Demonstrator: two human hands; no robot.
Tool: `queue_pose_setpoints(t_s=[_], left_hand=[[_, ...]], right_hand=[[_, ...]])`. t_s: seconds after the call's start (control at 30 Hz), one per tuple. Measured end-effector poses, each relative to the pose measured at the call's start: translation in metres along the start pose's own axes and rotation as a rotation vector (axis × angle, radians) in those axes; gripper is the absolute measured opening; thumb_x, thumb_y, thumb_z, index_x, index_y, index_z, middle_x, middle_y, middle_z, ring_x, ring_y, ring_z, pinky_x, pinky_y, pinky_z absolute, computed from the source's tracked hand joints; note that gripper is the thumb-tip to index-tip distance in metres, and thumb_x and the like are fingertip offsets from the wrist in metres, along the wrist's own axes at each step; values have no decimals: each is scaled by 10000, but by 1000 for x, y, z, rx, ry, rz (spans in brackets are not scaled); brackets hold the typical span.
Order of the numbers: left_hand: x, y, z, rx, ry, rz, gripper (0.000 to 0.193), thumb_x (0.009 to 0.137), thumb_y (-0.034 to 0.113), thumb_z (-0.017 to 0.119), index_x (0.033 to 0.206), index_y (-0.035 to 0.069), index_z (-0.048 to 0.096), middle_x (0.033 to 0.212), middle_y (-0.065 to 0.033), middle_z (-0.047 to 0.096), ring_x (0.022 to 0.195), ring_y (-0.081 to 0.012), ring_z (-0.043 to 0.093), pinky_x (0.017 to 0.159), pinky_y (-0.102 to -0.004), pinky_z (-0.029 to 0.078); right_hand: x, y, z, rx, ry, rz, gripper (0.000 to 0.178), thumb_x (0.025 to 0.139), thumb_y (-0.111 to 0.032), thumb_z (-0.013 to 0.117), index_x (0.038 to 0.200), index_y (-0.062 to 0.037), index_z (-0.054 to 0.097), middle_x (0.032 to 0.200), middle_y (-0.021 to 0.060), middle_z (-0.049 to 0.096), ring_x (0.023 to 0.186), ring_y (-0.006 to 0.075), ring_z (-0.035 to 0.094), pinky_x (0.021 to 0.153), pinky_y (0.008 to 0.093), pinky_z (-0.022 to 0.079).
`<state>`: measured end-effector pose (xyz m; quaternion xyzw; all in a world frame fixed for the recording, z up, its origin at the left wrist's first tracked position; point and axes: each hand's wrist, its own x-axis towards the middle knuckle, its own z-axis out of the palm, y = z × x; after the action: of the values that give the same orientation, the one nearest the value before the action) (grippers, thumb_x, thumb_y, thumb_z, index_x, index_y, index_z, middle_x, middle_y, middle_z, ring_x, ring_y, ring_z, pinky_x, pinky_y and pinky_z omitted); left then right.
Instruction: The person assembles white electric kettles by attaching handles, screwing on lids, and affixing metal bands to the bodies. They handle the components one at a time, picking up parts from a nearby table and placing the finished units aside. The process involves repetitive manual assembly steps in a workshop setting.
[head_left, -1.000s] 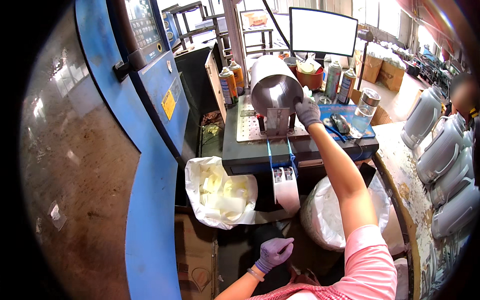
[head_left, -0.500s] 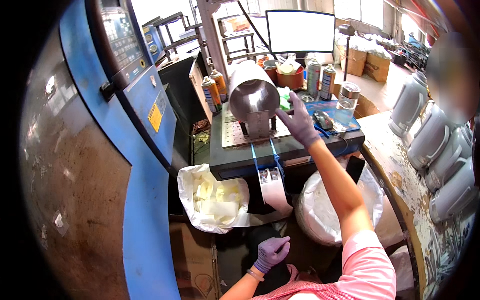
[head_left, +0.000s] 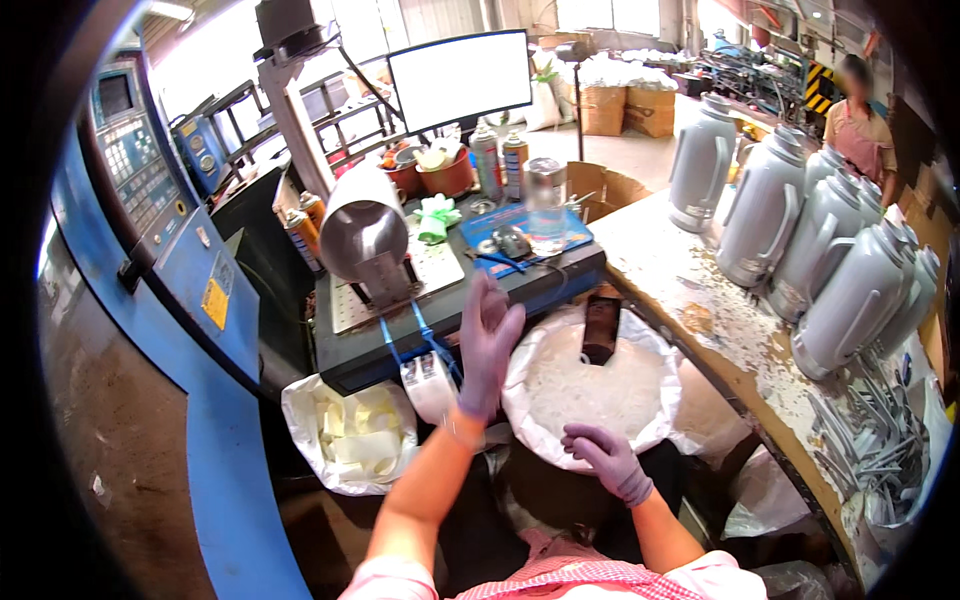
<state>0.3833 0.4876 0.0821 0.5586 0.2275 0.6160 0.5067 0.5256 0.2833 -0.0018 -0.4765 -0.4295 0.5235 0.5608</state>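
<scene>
Both my hands wear thin purple gloves. My left hand (head_left: 488,345) is raised at the front edge of the black bench (head_left: 345,365), its fingers stretched upward and nothing in it. Close to its wrist, a white label roll (head_left: 428,388) hangs from blue straps. My right hand (head_left: 608,462) is over the near rim of a white-lined bin (head_left: 520,395) of pale, translucent pieces; its fingers are slightly bent and apart, holding nothing I can see. A shiny hollow metal cylinder (head_left: 365,235) lies tilted on a stand on the bench, beyond my left hand.
Grey jugs (head_left: 765,210) stand in several rows on the worn table at right, near loose grey strips (head_left: 865,440). A white bag (head_left: 300,430) of yellowish scraps sits at left beside a blue machine (head_left: 205,430). A person (head_left: 860,140) stands far right.
The view has turned right, bringing more jugs and the person into sight. My left hand has risen and reached forward, opening out. My right hand has drawn back from beside the cylinder.
</scene>
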Motion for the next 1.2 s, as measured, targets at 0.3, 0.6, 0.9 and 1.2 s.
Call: queue_pose_setpoints(t_s=[0.3,0.6,0.9,1.2], left_hand=[[218,-117,62,674,114,41,1439,539,382,1005,1528,-140,100,1560,-310,290,1450,-390,326,1219,-372,284],[179,-124,65,430,69,141,648,702,200,926,1213,-4,583,1115,-115,700,986,-230,687,899,-358,550],[-81,-26,70,514,-281,271,829,617,363,950,1268,33,557,1077,-190,676,978,-349,685,843,-432,549],[-200,37,27,507,-526,-168,798,635,319,931,1285,22,575,1125,-190,697,1013,-313,716,868,-394,573]], right_hand=[[-67,-28,-57,-102,189,-72,345,1006,-132,597,1302,44,615,1160,114,714,1083,154,668,968,281,516],[-102,-32,-87,-136,292,-126,358,985,-127,638,1295,50,618,1173,107,696,1101,151,640,974,293,505],[-60,-103,-66,-707,420,-567,590,843,-187,794,1354,-19,553,1375,208,551,1176,329,614,937,372,544],[-50,-102,-6,-716,-48,-629,734,666,-263,891,1280,11,597,1190,193,660,1072,337,673,931,403,541]])
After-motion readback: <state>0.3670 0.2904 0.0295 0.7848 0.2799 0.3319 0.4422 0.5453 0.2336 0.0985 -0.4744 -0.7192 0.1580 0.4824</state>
